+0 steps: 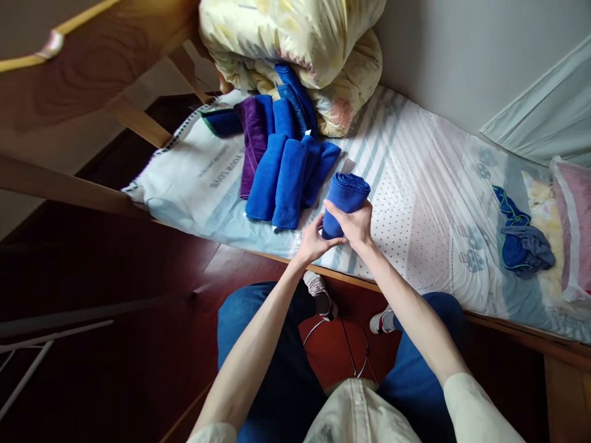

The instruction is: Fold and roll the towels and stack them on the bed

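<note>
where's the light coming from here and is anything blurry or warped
Head view: soft daylight lies evenly on the mattress and wall, with no glare; the floor at lower left sinks into deep shadow; the rolled blue towel between left hand and right hand is sharp; the wooden frame at upper left looks soft and stretched, probably by a wide lens.

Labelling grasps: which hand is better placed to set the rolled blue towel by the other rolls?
Likely right. The right hand wraps the rolled blue towel at its middle; the left hand only touches its lower end. The other rolls lie on the bed to the left.
</note>
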`<action>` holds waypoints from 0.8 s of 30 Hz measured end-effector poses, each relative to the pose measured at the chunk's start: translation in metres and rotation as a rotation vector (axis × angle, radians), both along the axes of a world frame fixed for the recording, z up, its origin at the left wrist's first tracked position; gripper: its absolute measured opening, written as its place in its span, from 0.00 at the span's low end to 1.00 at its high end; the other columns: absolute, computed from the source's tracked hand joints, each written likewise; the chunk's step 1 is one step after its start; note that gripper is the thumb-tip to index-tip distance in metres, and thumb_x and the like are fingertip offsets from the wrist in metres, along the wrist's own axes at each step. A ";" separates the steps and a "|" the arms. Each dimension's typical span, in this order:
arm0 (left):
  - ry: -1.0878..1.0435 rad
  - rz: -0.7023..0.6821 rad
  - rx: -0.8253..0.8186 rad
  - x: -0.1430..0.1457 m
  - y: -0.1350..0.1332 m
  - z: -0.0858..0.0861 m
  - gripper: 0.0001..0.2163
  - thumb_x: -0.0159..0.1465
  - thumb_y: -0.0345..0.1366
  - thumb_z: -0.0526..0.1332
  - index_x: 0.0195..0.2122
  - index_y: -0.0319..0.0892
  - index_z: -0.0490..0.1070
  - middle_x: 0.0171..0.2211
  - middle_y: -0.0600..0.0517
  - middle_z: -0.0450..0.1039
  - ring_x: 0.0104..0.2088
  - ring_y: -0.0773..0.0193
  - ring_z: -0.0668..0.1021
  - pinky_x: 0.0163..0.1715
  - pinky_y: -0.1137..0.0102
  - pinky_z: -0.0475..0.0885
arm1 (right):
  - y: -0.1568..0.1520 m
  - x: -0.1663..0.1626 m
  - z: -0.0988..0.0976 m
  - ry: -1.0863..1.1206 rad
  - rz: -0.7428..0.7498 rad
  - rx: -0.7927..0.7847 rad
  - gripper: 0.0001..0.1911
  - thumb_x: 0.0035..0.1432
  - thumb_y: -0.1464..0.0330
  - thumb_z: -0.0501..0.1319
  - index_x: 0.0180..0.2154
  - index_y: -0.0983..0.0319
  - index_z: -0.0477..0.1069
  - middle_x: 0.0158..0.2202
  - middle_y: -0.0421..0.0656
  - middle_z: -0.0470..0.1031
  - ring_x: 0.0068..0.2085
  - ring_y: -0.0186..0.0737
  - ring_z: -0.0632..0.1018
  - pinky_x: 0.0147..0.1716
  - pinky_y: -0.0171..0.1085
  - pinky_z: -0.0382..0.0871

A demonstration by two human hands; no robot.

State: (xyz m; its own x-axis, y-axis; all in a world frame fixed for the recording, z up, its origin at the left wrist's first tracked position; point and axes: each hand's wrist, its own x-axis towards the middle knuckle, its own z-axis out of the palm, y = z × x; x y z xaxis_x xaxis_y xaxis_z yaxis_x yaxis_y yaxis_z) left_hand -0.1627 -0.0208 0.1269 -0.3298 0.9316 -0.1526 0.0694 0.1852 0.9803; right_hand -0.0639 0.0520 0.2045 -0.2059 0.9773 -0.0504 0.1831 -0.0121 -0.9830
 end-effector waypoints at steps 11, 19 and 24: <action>0.042 0.325 -0.093 -0.043 -0.007 -0.005 0.19 0.43 0.42 0.70 0.34 0.38 0.73 0.29 0.48 0.78 0.36 0.50 0.81 0.36 0.63 0.77 | -0.006 -0.095 0.028 -0.051 0.241 0.140 0.21 0.54 0.56 0.75 0.42 0.59 0.74 0.39 0.42 0.82 0.47 0.44 0.81 0.53 0.43 0.80; 0.090 0.378 -0.070 -0.046 0.010 -0.009 0.26 0.46 0.41 0.72 0.46 0.39 0.74 0.40 0.46 0.82 0.48 0.44 0.81 0.46 0.60 0.77 | 0.006 -0.085 0.021 -0.025 0.289 0.179 0.18 0.51 0.55 0.75 0.34 0.56 0.71 0.37 0.43 0.81 0.44 0.46 0.81 0.51 0.46 0.79; 0.085 0.363 -0.071 -0.041 0.017 -0.012 0.26 0.45 0.38 0.72 0.47 0.39 0.75 0.39 0.47 0.82 0.49 0.43 0.82 0.47 0.60 0.78 | 0.014 -0.075 0.001 -0.002 0.224 0.186 0.21 0.48 0.52 0.74 0.32 0.57 0.71 0.35 0.44 0.81 0.39 0.47 0.81 0.47 0.47 0.80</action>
State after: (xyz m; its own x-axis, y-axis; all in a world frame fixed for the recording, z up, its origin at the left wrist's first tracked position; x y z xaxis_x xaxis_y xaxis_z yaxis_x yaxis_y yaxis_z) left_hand -0.2033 -0.0036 0.1145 -0.6509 0.7398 -0.1704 0.0676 0.2800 0.9576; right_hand -0.1391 0.0659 0.2055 -0.4176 0.9000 0.1248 0.1632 0.2094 -0.9641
